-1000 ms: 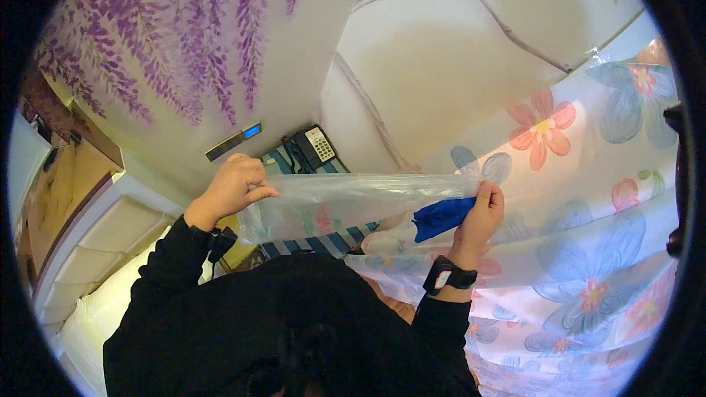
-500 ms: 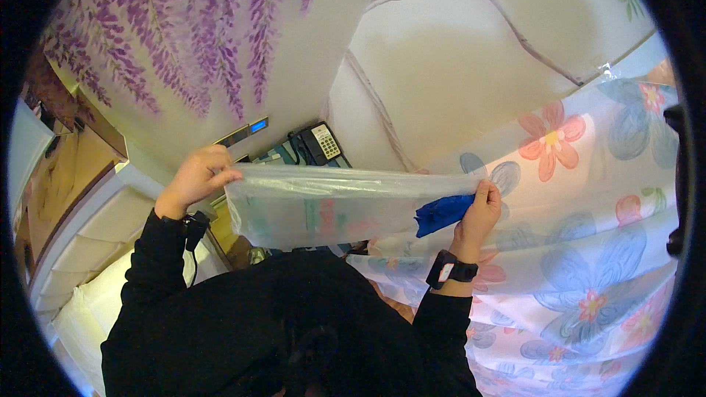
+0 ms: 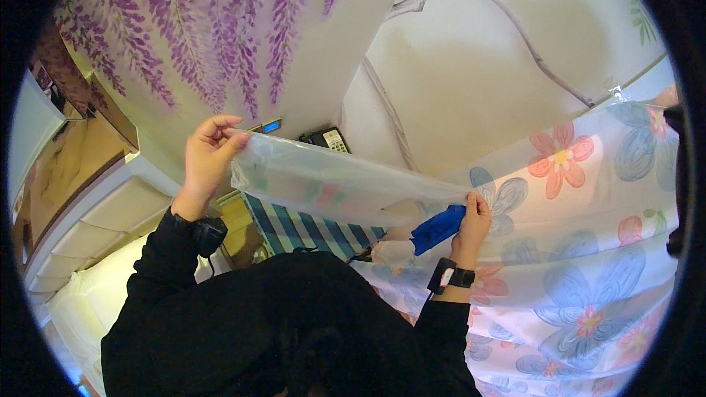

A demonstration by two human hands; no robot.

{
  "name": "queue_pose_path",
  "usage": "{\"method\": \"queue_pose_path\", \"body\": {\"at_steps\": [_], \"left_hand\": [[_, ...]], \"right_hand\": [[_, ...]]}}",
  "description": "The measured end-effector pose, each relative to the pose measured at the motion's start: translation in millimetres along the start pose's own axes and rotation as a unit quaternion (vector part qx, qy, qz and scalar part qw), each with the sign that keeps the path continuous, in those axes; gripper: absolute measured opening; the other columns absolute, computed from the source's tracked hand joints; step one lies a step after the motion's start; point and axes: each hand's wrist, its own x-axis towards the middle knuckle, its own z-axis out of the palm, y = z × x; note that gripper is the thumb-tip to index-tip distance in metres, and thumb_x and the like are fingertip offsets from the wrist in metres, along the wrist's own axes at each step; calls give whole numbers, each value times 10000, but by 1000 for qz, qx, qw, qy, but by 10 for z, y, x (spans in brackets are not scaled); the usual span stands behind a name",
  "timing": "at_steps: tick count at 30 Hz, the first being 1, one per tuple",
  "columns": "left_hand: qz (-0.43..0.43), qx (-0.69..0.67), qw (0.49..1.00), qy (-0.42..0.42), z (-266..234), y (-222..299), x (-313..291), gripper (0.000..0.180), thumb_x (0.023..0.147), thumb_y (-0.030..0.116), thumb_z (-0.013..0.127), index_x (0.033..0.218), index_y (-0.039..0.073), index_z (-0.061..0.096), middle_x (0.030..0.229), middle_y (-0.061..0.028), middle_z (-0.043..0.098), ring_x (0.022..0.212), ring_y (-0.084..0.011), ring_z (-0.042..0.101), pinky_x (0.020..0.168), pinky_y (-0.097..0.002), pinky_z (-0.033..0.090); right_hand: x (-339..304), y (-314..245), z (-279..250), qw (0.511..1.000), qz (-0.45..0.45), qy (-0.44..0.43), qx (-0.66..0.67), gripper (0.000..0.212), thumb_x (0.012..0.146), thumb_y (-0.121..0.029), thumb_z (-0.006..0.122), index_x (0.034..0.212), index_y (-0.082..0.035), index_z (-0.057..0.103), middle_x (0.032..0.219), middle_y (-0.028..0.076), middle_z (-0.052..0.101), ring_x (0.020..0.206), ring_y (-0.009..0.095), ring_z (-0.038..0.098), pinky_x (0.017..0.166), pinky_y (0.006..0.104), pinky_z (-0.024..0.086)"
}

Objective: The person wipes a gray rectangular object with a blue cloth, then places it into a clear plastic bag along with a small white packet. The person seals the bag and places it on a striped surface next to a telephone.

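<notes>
A translucent plastic bag (image 3: 316,180) with faint green and red print is stretched between my hands and tilts down to the right. Its upper left corner is pinched between the thumb and fingers of my left hand (image 3: 208,158), which is the higher of the two. At the other end my right hand (image 3: 471,226) grips the right corner. A crumpled, dark blue, thin piece (image 3: 439,229) sits beside the right fingers; whether they hold it or it clings to the bag, I cannot tell.
Below the bag lies a blue-and-white striped surface (image 3: 283,228). A black desk phone (image 3: 329,140) stands behind it by the wall. A flowered cloth (image 3: 573,250) hangs or lies along the right, and a padded headboard (image 3: 121,224) with a bed is on the left.
My left hand has gone up and the right hand slightly down, so the bag went from nearly level to slanting. More of the striped surface shows beneath it.
</notes>
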Motion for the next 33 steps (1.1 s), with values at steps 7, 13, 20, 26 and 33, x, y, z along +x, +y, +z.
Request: {"method": "queue_pose_path", "body": {"at_steps": [7,13,20,26,33], "left_hand": [[257,271,921,-112,532,315,-119,158,803,79,813,935,69,727,847,-50,712,770,-172,684,714,-292,524],[416,315,812,-262,1007,427,-155,245,750,207,851,947,116,737,807,-30,707,723,-226,672,623,-355,496],[257,405,838,-260,712,329,-99,290,834,272,771,1087,147,705,883,-63,716,822,-293,682,715,-392,525],[156,384,875,-249,419,204,-73,172,871,242,736,1001,132,716,859,-70,708,809,-286,674,685,-383,521],[130,435,845,-282,636,157,-136,171,897,235,692,1031,131,711,855,-104,711,804,-310,683,686,-420,525]], "right_hand": [[-485,-731,546,914,-222,-246,-232,481,830,-171,771,1291,-96,654,1225,132,669,1107,299,636,943,384,501],[-1052,-1278,1242,834,-330,-420,-142,375,850,-218,737,1211,-123,700,1202,122,689,1074,302,667,872,379,545],[-843,-1214,1146,880,-206,-403,-145,164,909,-150,659,1001,-51,752,899,148,735,798,283,706,736,363,543],[-642,-968,954,928,-107,-350,-64,178,917,-149,709,1011,-2,747,855,112,744,770,180,688,717,311,531],[-705,-1044,948,900,-246,-352,-74,128,904,-102,727,991,-14,757,845,83,738,758,138,665,688,261,512]]}}
